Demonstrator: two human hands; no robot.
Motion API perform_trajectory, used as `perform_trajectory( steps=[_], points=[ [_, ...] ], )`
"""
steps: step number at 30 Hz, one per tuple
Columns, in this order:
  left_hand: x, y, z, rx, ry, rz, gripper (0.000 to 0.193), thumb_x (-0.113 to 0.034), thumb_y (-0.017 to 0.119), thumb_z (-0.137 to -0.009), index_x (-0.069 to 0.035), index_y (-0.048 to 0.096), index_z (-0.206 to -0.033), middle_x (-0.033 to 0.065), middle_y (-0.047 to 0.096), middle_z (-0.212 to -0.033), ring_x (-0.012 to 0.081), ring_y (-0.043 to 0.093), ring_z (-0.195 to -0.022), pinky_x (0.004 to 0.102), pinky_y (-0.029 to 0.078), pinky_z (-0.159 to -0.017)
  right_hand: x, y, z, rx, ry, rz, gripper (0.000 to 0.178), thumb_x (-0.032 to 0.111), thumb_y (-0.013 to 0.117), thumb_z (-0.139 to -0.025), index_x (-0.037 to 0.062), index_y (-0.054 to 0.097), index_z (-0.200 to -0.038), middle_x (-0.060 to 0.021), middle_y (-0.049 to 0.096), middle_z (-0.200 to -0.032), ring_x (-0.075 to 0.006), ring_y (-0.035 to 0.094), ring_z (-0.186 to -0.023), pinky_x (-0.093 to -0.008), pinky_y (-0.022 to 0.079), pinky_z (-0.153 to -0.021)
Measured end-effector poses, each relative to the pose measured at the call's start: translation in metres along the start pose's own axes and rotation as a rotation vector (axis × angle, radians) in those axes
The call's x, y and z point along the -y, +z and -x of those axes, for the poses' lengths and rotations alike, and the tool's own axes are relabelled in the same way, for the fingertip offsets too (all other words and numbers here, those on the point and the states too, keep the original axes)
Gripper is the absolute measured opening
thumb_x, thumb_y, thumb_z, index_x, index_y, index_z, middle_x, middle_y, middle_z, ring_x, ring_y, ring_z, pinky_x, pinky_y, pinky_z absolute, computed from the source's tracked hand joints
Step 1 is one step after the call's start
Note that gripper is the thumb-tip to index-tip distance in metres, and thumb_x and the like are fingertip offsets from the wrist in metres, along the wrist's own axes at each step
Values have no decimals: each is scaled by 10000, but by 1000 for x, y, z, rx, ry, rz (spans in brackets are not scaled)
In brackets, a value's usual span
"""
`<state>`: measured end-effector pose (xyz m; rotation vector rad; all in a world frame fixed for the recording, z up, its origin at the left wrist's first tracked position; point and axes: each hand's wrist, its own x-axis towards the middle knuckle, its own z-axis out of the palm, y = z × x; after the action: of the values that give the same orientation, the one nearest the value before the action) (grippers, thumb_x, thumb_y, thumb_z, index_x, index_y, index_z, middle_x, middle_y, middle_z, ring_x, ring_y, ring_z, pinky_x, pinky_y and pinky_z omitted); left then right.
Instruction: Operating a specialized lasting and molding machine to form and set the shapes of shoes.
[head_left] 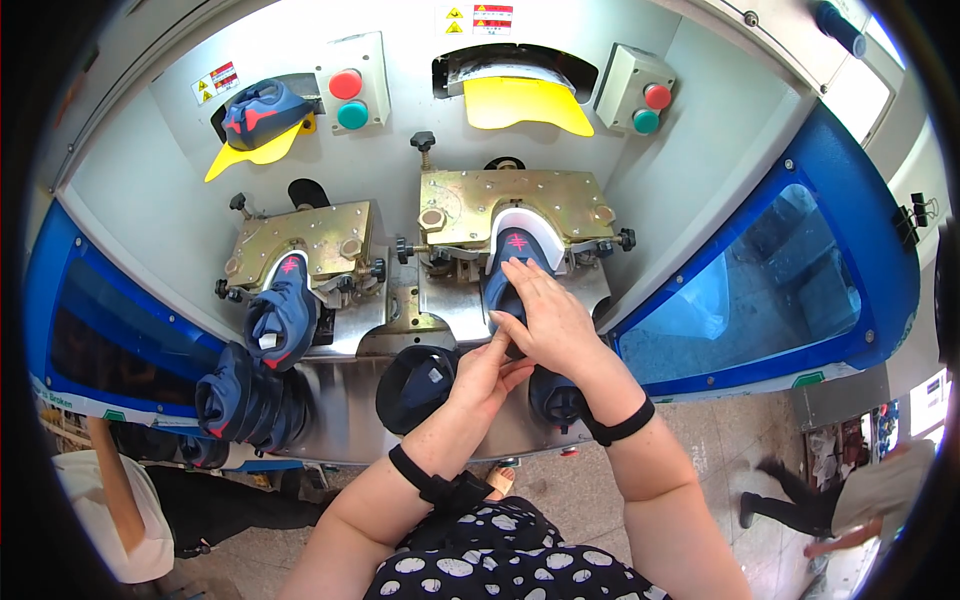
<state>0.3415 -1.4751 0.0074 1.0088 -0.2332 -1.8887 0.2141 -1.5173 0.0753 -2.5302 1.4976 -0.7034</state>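
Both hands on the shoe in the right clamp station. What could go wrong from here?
1. The right hand lies flat on the navy shoe upper at the brass clamp plate; fingers could get pinched if it moves.
2. The left hand pulls near the heel, possibly skewing the upper.
3. The red and green buttons sit close above.

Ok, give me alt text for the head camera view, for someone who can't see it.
Both bare hands press a navy shoe upper into the right brass clamp of a grey machine: right hand flat on it, left hand just below. The left brass clamp holds another navy upper.
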Motion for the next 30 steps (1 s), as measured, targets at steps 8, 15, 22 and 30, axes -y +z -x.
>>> perform_trajectory(
  steps=[8,15,22,30],
  points=[
    [13,-14,-9,31,19,-73,498,-482,655,-883,-6,564,-999,54,602,-861,212,688,-741,281,586,-623,-4,16,15,5,-8,34,670,321,594,-905,-3,344,-1435,-175,397,-1478,-356,342,-1387,-441,307,-1125],
    [16,-20,-13,89,2,-126,442,-463,575,-942,-43,568,-1079,76,646,-964,197,672,-804,292,583,-671,-7,23,18,-38,-49,50,680,300,599,-896,5,328,-1445,-173,382,-1487,-360,334,-1390,-434,301,-1130],
    [6,-26,0,171,-1,-181,427,-447,570,-956,-68,546,-1151,108,642,-1154,247,656,-1000,349,542,-781,-5,19,14,-50,-49,53,696,340,618,-881,5,353,-1430,-174,401,-1475,-359,349,-1382,-442,297,-1131],
    [-44,-170,79,-89,54,-187,335,-333,619,-946,-59,598,-1138,105,673,-1029,202,667,-891,326,550,-727,53,60,71,-65,-588,116,387,222,671,-765,127,625,-1138,6,605,-1184,-148,560,-894,-334,438,-766]
  ],
)
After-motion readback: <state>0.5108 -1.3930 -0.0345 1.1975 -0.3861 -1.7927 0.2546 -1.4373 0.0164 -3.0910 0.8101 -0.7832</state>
